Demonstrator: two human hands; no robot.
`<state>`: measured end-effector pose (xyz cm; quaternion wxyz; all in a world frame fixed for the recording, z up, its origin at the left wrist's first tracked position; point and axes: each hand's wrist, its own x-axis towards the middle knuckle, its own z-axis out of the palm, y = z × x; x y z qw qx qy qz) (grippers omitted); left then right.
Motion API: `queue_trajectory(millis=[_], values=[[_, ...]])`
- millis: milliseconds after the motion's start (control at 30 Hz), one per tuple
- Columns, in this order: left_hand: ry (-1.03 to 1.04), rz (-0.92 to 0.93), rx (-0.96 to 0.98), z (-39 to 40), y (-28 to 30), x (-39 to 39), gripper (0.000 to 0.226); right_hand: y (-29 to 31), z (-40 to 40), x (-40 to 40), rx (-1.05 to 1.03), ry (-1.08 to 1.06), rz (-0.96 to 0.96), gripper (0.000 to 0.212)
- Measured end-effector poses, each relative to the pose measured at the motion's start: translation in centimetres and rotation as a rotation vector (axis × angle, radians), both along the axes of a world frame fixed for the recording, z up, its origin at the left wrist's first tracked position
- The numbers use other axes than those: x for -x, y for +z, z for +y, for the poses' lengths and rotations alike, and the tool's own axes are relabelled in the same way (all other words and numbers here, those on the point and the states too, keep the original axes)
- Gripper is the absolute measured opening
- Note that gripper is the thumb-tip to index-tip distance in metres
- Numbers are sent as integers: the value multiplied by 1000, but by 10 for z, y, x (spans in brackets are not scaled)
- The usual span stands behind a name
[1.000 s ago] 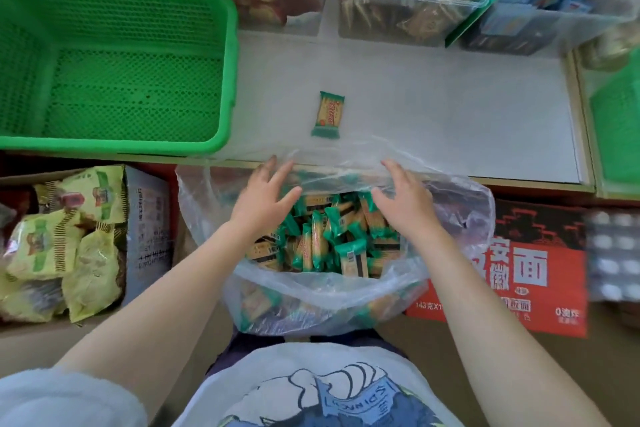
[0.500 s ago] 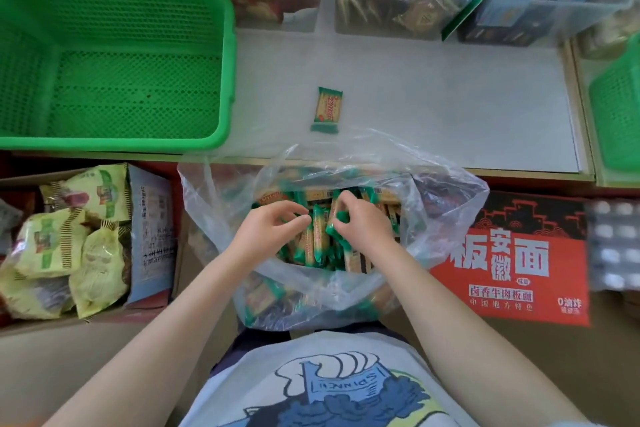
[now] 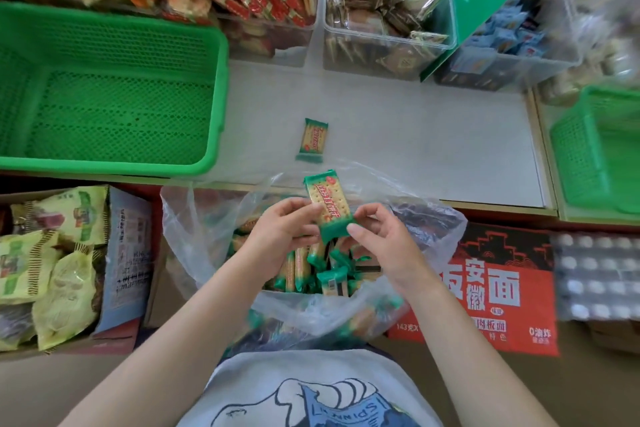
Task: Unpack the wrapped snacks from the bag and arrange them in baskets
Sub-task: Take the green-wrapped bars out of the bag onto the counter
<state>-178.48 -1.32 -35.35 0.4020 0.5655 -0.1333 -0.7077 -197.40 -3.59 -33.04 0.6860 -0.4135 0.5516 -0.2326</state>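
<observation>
Hands: left hand and right hand both pinch one flat cracker packet.
Bag: one, clear plastic.
Bench: one loose packet.
Baskets: two, green mesh.

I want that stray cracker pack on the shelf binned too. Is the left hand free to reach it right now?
Probably not yet: the left hand grips the lifted cracker pack together with the right hand. Otherwise the stray pack lies uncovered on the shelf, just beyond the bag.
</observation>
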Motion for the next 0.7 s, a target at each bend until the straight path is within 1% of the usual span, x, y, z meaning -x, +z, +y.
queue_trajectory(millis=[100,200,233,267,333,367,400,467,533,600,700], values=[[-37,-99,56,-19,5,0,18,0,-11,-3,-76,-63,-27,29],[-128,-266,113,-31,4,2,19,-5,-24,-4,-90,19,54,24],[-151,-368,132,-34,-1,1,19,-8,-32,-5,-92,15,75,22],[-182,-517,146,-35,-8,-2,21,-12,-42,-5,-96,-13,100,22],[-288,-862,149,-35,-29,-13,33,-24,-69,-6,-110,-109,170,25],[-350,-971,135,-34,-39,-18,40,-31,-85,-7,-115,-164,205,26],[-414,-1031,112,-33,-48,-23,46,-38,-101,-9,-112,-200,237,27],[-539,-1073,71,-34,-64,-28,53,-53,-135,-19,-85,-190,303,30],[-612,-1080,41,-34,-77,-29,55,-67,-161,-33,-83,-121,357,30],[-634,-1084,29,-34,-87,-30,57,-82,-175,-44,-126,-55,407,30],[-633,-1092,48,-31,-98,-32,60,-99,-182,-44,-172,32,538,26]])
